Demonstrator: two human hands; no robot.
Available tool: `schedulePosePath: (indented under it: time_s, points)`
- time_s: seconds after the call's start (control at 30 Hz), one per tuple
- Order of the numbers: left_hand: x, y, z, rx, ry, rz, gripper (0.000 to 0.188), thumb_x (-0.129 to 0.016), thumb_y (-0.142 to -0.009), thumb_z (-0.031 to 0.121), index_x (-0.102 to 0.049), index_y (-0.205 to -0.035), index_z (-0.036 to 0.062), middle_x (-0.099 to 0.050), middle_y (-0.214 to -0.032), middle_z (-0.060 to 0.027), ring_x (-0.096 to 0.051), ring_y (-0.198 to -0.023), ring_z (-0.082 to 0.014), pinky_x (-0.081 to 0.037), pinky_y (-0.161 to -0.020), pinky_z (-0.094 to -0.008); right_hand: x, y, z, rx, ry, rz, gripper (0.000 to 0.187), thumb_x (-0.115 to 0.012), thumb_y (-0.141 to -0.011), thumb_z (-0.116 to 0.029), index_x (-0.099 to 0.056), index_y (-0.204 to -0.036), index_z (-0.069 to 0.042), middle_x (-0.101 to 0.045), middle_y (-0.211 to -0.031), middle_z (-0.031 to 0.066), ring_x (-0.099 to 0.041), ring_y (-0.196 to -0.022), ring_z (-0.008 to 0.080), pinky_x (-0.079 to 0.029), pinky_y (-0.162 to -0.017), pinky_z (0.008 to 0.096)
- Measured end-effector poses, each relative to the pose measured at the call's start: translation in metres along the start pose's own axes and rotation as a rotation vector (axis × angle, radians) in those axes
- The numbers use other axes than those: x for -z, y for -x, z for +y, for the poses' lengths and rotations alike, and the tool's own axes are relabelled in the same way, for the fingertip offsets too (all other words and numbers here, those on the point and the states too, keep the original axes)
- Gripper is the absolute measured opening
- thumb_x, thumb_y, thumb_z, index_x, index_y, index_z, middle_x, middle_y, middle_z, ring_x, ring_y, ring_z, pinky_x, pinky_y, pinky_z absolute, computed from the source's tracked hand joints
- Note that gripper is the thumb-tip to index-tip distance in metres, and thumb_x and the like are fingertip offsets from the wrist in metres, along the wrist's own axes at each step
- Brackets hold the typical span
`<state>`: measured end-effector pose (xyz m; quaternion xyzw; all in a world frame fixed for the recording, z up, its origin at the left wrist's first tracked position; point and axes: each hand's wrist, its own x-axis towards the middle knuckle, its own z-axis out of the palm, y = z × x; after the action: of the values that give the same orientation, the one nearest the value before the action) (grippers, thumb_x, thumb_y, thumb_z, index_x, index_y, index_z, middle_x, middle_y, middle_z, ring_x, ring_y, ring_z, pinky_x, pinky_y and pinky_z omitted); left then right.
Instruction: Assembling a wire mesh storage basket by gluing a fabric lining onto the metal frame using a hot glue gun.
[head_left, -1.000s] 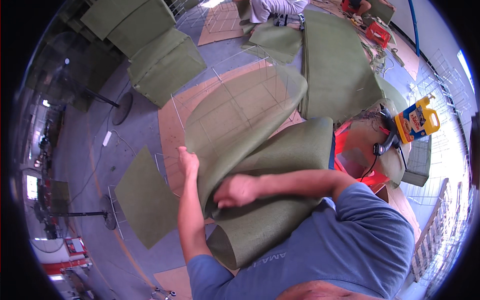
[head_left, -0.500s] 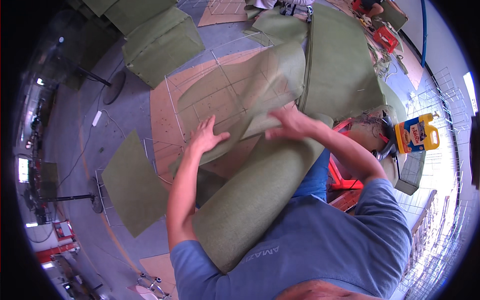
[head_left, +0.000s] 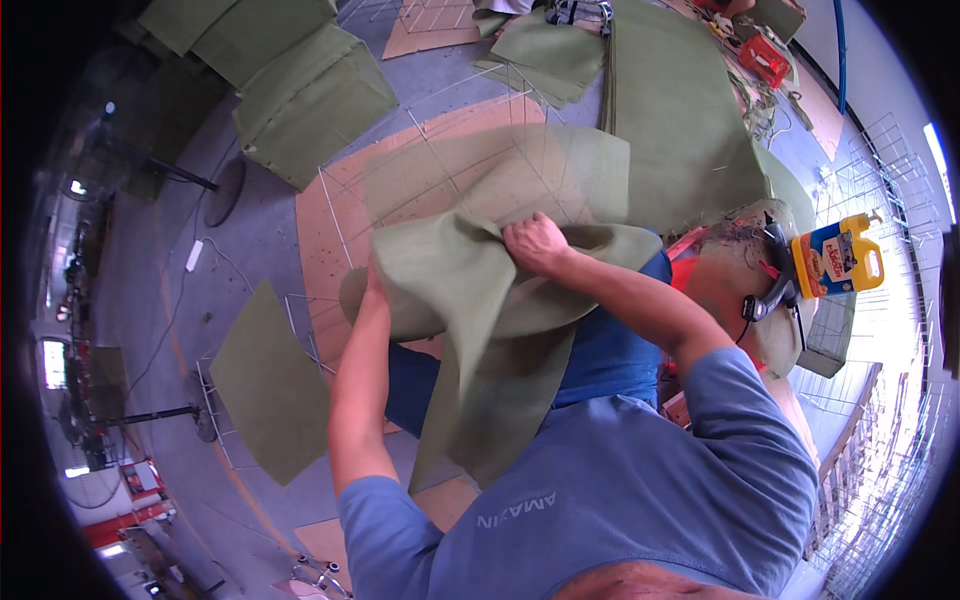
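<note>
A crumpled olive-green fabric sheet (head_left: pixel 440 265) lies bunched over my lap, its lower part hanging between my legs. My right hand (head_left: pixel 537 243) is closed in a fist on a gathered fold near the sheet's middle. At the left edge of the sheet is my left hand (head_left: pixel 376 278), its fingers hidden behind the fabric. Just beyond, a paler, see-through blur of green material (head_left: pixel 590 165) spreads over a thin wire frame (head_left: pixel 335 205) on brown cardboard (head_left: pixel 315 255).
Green panels are stacked at the far left (head_left: pixel 315 100), and a long green sheet (head_left: pixel 675 110) lies far right. A loose green piece (head_left: pixel 272 390) rests on the left floor. To my right stand a yellow jug (head_left: pixel 838 258) and a black-handled tool (head_left: pixel 775 285). Wire grids line the right side.
The smooth green roll across my lap has become a crumpled, hanging sheet. My right hand has moved slightly left and closed on a fold; my left hand has gone behind the fabric's edge.
</note>
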<state>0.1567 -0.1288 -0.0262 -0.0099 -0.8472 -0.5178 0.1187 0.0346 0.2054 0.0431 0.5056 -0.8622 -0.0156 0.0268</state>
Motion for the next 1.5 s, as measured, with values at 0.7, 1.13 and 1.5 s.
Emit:
schedulePosePath:
  time_s: [0.7,1.13,1.5]
  points:
    - [-0.081,0.037,0.139,0.585,-1.008,-0.852,0.053,-0.068,-0.094,0.043,-0.069,-0.129,0.0021,-0.074,-0.119,-0.0189,-0.072,-0.105,-0.0375,-0.056,-0.094,-0.0485,0.028,0.081,0.060,-0.129,-0.186,0.189,0.047,-0.075,-0.089,-0.030,-0.064,-0.125,-0.003,-0.061,-0.134,0.0170,-0.054,-0.132,0.0360,-0.042,-0.110,0.0478]
    - [-0.137,0.047,0.072,0.444,-1.210,-0.698,0.091,-0.077,-0.086,0.037,-0.034,-0.161,0.0107,-0.021,-0.172,-0.0159,-0.025,-0.156,-0.0391,-0.032,-0.114,-0.0750,0.016,0.089,0.008,0.015,-0.422,-0.475,0.042,-0.067,-0.095,-0.040,-0.070,-0.115,-0.003,-0.072,-0.111,0.0201,-0.069,-0.109,0.0376,-0.053,-0.095,0.0491]
    - [-0.128,-0.035,0.147,-0.187,-1.019,0.057,0.036,-0.077,-0.088,0.023,-0.064,-0.116,0.0044,-0.068,-0.112,-0.0173,-0.064,-0.110,-0.0351,-0.049,-0.094,-0.0490,0.051,0.185,0.014,-0.217,-0.631,-0.129,0.037,-0.064,-0.099,-0.031,-0.066,-0.121,-0.001,-0.070,-0.117,0.0193,-0.066,-0.115,0.0374,-0.053,-0.099,0.0467]
